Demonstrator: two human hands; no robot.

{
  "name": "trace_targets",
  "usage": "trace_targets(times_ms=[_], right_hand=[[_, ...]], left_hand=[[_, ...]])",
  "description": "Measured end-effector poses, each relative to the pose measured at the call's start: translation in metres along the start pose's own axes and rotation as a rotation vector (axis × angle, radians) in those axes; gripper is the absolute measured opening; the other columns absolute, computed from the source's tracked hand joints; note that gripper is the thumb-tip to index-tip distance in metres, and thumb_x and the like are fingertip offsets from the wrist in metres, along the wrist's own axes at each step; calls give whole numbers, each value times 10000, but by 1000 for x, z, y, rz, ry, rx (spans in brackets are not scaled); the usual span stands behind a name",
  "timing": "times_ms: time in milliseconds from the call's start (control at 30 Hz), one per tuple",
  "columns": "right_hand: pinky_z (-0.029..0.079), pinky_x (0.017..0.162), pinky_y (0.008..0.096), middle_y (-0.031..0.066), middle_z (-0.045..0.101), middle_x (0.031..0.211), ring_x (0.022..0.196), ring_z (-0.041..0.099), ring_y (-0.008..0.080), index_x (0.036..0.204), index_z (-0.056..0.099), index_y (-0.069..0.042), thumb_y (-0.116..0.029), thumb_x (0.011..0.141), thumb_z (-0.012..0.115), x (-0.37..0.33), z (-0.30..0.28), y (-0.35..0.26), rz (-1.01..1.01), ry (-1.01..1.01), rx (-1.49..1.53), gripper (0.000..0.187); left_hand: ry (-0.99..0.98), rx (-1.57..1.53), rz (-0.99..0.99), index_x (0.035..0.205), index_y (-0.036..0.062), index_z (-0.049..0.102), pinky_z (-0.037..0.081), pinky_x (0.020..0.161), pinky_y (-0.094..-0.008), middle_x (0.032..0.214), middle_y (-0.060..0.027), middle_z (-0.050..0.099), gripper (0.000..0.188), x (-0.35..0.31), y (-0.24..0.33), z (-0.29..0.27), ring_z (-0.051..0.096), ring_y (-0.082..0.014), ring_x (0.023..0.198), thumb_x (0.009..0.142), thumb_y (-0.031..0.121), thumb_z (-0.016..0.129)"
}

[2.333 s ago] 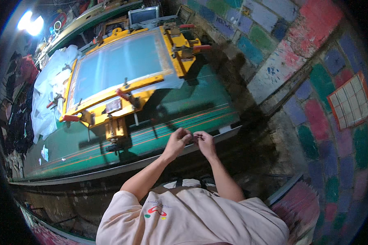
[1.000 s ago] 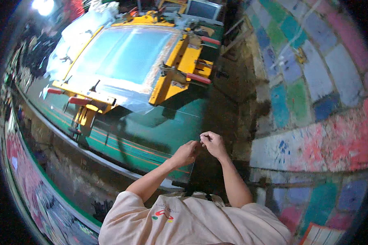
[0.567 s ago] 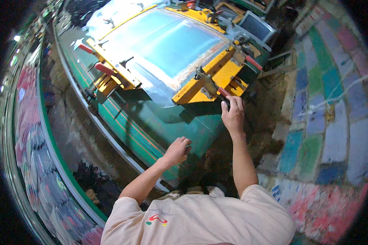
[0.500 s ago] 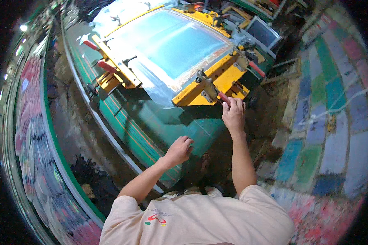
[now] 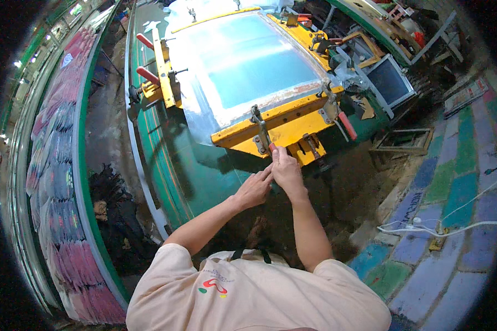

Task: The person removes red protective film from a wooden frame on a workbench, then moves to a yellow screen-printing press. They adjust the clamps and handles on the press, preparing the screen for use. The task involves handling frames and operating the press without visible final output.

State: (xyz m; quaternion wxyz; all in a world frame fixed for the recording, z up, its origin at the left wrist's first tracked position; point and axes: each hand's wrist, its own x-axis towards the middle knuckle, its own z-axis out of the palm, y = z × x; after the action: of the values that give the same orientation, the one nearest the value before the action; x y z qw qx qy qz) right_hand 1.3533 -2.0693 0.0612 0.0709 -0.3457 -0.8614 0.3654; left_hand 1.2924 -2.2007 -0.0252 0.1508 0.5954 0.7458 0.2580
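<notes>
A screen-printing frame (image 5: 229, 115) with a pale blue mesh (image 5: 265, 83) lies on the green printing table (image 5: 221, 171), held in yellow clamp bars. My right hand (image 5: 287, 171) is closed around the red handle of a toggle clamp (image 5: 261, 129) on the near yellow bar (image 5: 281, 118). Beside it, my left hand (image 5: 253, 189) reaches in with fingers stretched out, their tips touching or nearly touching the right hand; it holds nothing I can see. A second red-handled toggle clamp (image 5: 347, 126) sits at the bar's right end.
Two more red handles (image 5: 147, 75) stand on the left yellow bar. Beyond a narrow aisle, stacked printed fabric pieces (image 5: 55, 165) line another table. Small framed screens (image 5: 389, 85) lean at the right. A white cable (image 5: 453, 225) crosses the painted floor.
My left hand has moved up and right to meet my right hand, its fingers straightening. The view has shifted, and my right hand remains on the clamp handle.
</notes>
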Motion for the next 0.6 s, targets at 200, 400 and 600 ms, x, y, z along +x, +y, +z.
trace_targets(times_ms=[200, 400, 600], right_hand=[[473, 841, 592, 302, 676, 994, 980, 623, 510, 1191, 575, -47, -311, 1054, 390, 12, 5, 0, -20, -29, -22, 351], [495, 787, 607, 307, 679, 926, 924, 650, 508, 1156, 480, -36, -264, 1047, 394, 12, 9, -3, -83, -32, -152, 267], [515, 850, 598, 325, 673, 1008, 972, 653, 522, 1231, 449, -69, -253, 1027, 391, 15, 2, -12, 6, -167, -278, 280]], left_hand=[[-120, 80, 22, 1066, 33, 617, 501, 859, -469, 1134, -152, 601, 299, 31, -20, 15, 571, -353, 1082, 767, 57, 626], [-103, -10, 13, 994, 27, 656, 550, 768, -477, 993, -193, 683, 264, 32, -21, 25, 663, -397, 929, 736, 71, 624], [-139, -19, -94, 945, 31, 667, 560, 762, -480, 940, -203, 695, 204, 30, -5, -3, 676, -389, 908, 754, 82, 618]])
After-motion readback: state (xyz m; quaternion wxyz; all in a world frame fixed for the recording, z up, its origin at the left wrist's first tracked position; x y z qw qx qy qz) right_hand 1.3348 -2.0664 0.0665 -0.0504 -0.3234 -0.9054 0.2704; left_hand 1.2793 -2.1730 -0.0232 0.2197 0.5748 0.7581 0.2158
